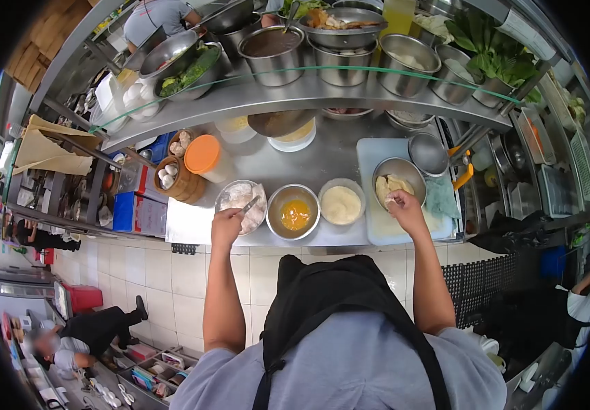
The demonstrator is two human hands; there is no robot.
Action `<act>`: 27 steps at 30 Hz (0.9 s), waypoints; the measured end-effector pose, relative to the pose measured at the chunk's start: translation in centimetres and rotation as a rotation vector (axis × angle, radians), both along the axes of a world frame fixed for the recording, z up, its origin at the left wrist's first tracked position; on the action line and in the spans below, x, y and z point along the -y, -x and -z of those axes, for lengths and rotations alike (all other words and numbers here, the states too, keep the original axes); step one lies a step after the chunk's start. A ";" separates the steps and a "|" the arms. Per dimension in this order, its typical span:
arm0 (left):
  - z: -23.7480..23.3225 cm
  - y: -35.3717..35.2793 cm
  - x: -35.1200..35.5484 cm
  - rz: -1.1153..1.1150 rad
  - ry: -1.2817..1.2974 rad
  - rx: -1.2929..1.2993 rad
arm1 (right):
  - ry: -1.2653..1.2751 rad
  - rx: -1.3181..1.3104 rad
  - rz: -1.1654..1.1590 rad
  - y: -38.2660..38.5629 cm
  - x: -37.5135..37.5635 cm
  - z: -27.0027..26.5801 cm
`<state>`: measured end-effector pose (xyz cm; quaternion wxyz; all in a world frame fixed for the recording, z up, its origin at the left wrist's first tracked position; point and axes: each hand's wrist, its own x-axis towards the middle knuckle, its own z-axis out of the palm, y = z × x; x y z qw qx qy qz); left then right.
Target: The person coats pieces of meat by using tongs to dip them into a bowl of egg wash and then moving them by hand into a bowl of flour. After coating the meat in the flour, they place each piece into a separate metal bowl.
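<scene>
My left hand point(226, 223) is closed on the handle of a metal utensil point(250, 203) over a bowl of floured pieces point(235, 195). At the right, my right hand point(404, 207) has its fingers pinched at the near edge of a steel bowl point(414, 179) of pale pieces point(392, 186); what they hold is too small to make out. Between my hands stand a steel bowl with beaten egg point(296, 214) and a clear bowl of pale crumbs point(341, 205). The right steel bowl rests on a pale blue cutting board point(377, 231).
A steel shelf point(267, 101) with pots and greens spans above the counter. An orange-lidded tub point(203, 156) and bamboo baskets point(179, 184) stand left. An empty bowl point(429, 154) and green cloth point(442, 198) lie right. Other people are at the left, right and beyond the shelf.
</scene>
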<state>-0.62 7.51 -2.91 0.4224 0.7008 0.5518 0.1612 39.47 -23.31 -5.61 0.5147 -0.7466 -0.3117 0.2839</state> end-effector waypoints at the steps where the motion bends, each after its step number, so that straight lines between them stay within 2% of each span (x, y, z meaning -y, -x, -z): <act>1: -2.0 -0.7 0.6 0.032 0.049 -0.050 | -0.004 0.021 -0.016 -0.1 0.0 0.2; 2: -1.8 -1.3 0.9 0.028 0.053 -0.052 | 0.000 0.019 -0.019 0.0 0.1 0.4; 6: 0.5 -5.2 2.9 0.404 -0.108 -0.275 | 0.042 -0.029 -0.010 0.4 -0.5 -0.1; 7: 1.5 -6.6 3.7 0.402 -0.107 -0.274 | 0.051 -0.030 -0.025 0.6 -0.7 -0.2; 9: 2.8 -9.0 4.8 0.402 -0.163 -0.675 | 0.044 -0.031 -0.027 0.9 -1.1 -0.4; 10: 2.9 -9.2 4.9 0.404 -0.165 -0.671 | 0.035 -0.033 -0.028 0.8 -1.2 -0.5; 12: 2.9 -9.7 4.9 0.428 -0.333 -0.718 | 0.025 -0.019 -0.026 0.7 -1.1 -0.7; 15: -1.6 -9.7 5.7 0.442 -0.468 -0.753 | 0.027 -0.005 -0.034 0.5 -0.7 -0.5; 17: -2.3 -9.4 6.5 0.495 -0.531 -0.762 | 0.042 -0.001 -0.038 0.5 -0.2 -0.1; 19: -1.0 -8.6 7.7 0.544 -0.596 -0.768 | 0.032 -0.035 -0.006 0.4 0.1 0.4; 21: 1.7 -7.6 9.3 0.737 -0.698 -0.766 | 0.025 -0.030 -0.002 0.6 0.1 0.9; 24: 2.2 -6.6 8.9 0.756 -0.568 -0.697 | 0.016 0.014 0.000 0.3 0.2 1.6; 27: -1.9 -6.6 7.8 0.706 -0.441 -0.644 | 0.049 0.005 -0.009 0.7 0.5 0.9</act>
